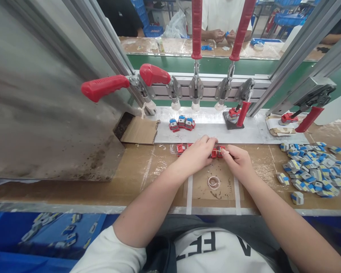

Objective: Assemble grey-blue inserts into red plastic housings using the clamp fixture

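The right grip [240,162] pinches a stick [216,151] pointing nine o'clock across red parts [180,149]; left hand [198,152] overlies them, closure unclear.

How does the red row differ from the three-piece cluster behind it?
The red row shows red tops; the three-piece cluster, blue and grey. The red row lies on the brown tabletop, the cluster on the metal strip. The left hand partly hides the row, not the cluster. Both show red.
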A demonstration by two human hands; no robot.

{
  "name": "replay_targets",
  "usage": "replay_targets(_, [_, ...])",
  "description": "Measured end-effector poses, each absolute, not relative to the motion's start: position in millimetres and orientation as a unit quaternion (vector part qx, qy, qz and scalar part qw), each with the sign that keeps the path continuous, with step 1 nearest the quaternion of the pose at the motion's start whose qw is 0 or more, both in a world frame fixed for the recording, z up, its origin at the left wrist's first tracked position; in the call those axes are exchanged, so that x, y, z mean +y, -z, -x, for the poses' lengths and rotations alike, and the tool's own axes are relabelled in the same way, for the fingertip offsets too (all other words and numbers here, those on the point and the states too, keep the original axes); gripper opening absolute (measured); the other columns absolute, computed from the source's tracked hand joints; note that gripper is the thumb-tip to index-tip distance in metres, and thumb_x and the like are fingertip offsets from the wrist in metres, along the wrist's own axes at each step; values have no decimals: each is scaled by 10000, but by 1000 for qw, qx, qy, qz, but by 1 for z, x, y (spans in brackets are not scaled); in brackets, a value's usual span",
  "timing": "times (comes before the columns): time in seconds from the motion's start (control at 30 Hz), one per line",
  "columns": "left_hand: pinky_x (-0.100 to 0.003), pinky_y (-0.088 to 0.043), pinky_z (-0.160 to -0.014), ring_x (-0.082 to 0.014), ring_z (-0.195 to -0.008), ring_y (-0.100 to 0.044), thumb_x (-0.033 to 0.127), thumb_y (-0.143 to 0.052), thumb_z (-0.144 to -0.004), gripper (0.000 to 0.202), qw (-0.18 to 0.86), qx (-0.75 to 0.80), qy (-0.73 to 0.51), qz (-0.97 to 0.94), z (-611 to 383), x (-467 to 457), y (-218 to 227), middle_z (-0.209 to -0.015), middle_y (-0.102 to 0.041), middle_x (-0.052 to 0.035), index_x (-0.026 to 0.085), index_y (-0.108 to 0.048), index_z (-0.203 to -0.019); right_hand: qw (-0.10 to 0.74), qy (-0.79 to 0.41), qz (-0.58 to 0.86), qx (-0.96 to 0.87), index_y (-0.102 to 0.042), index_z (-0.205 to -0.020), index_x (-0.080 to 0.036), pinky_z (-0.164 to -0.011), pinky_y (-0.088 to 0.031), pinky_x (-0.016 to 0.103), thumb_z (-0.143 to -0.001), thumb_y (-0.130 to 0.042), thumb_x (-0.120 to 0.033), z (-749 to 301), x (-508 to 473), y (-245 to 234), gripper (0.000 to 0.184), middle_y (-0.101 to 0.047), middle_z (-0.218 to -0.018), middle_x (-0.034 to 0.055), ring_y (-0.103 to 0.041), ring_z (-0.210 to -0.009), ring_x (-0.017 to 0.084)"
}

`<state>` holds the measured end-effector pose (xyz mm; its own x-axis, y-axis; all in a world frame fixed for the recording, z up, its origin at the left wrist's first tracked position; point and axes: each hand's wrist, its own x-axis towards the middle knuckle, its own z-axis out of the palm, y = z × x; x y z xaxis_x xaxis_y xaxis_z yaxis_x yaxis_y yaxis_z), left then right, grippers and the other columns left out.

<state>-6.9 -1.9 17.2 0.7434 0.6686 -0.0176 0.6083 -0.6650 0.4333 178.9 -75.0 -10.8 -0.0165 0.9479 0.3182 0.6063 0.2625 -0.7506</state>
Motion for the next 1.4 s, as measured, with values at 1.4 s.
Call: replay_targets(1.4, [-356,-519,-767,-254,-983,-603,184,-648,-807,351,194,370,-59,-906,3,-8,-25,-1170,-544,-93,194,-616,-1157,397,-67,564,-721,-232,-652,-216,-530,-228,274,-925,-525,-168,-178,-77,9,403,-289,-577,-56,-306,-523,95])
